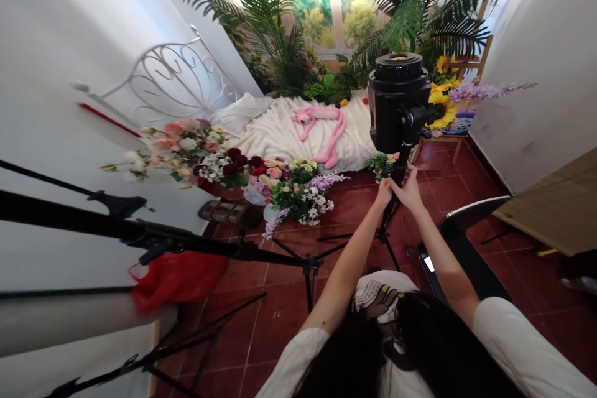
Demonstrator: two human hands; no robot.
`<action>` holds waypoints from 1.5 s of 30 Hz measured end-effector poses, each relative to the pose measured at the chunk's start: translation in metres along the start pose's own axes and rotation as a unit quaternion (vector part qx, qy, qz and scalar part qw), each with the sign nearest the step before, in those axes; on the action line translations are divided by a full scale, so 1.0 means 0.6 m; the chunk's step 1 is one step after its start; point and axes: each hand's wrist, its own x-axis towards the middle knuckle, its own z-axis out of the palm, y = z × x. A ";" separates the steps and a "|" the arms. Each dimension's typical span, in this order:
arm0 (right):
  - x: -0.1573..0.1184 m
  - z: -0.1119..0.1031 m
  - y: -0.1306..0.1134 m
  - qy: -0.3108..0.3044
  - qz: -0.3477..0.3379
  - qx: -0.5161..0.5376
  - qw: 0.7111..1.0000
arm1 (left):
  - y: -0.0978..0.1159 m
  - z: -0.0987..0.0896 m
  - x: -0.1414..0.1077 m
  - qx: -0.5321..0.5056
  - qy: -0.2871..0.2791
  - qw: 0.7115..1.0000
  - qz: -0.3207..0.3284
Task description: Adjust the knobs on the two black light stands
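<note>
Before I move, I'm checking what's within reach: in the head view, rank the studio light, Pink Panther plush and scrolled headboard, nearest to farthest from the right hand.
From the right hand:
1. Studio light: just above.
2. Pink Panther plush: ahead, left.
3. Scrolled headboard: far left.

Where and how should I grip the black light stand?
Probably by its slim column just below the bulky light head, from the near side; the left hand and right hand are there, well above the splayed legs.
</note>
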 end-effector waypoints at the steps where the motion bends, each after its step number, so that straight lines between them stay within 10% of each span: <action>1: -0.018 -0.010 0.003 0.012 -0.004 -0.017 1.000 | 0.003 0.001 -0.002 0.006 0.005 1.000 -0.005; 8: -0.122 -0.055 0.036 0.000 -0.009 -0.131 0.991 | 0.021 0.004 -0.014 0.058 -0.038 0.998 -0.007; 19: -0.124 -0.041 0.031 0.043 0.058 -0.178 0.981 | 0.025 0.009 -0.017 0.080 -0.023 0.997 -0.004; 24: -0.119 -0.029 0.014 0.015 0.234 -0.009 0.972 | 0.028 0.009 -0.018 0.075 -0.024 0.997 -0.014; 31: -0.110 -0.030 -0.005 -0.103 0.365 0.312 0.871 | 0.030 0.014 -0.017 0.049 -0.009 0.998 -0.023; 38: -0.117 -0.037 0.006 0.054 0.281 0.061 0.956 | 0.034 0.014 -0.022 0.063 -0.021 0.997 -0.026; 45: -0.119 -0.062 -0.009 0.021 0.145 -0.189 0.971 | 0.035 0.015 -0.023 0.046 -0.023 0.998 -0.026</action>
